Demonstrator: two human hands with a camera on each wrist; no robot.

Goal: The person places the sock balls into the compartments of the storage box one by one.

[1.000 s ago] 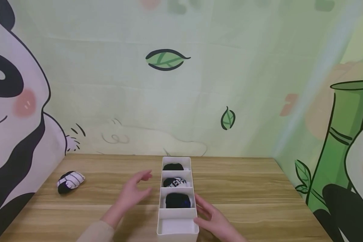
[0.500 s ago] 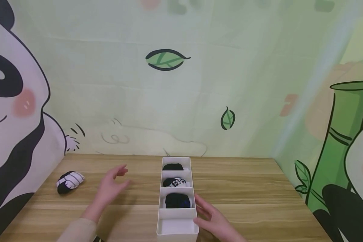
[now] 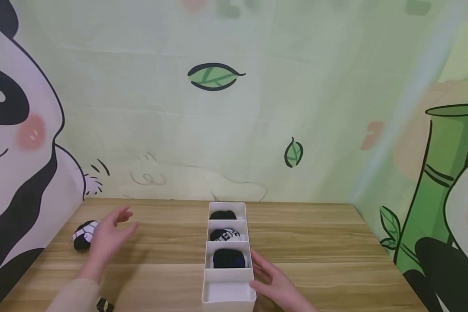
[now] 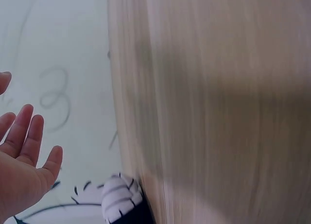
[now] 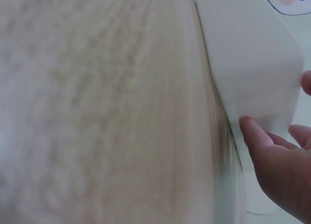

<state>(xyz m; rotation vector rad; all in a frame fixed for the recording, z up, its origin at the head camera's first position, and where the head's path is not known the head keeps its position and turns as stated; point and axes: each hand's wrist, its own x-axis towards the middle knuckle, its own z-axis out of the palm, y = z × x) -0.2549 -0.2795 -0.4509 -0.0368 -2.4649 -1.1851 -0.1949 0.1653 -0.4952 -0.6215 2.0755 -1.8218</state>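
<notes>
My left hand [image 3: 107, 238] is open over the left part of the table, fingers spread and holding nothing. In the head view it partly covers a white-and-black rolled pair of socks [image 3: 83, 235]; the left wrist view also shows those socks [image 4: 119, 197], apart from the fingers. A long white divided box [image 3: 228, 292] stands mid-table. Black rolled socks [image 3: 229, 258] lie in one compartment, a black-and-white roll [image 3: 225, 235] behind them, and another black roll [image 3: 223, 215] at the far end. The nearest compartment is bare. My right hand [image 3: 277, 284] rests relaxed fingers against the box's right wall.
The wooden table [image 3: 316, 234] ends at a green backdrop [image 3: 234, 130] printed with pandas, leaves and bamboo. A small dark object with yellow on it [image 3: 105, 304] shows at my left wrist, by the sleeve [image 3: 74, 297].
My left hand has moved left from beside the box to the white-and-black socks, still holding nothing. The right hand and the box have stayed in place.
</notes>
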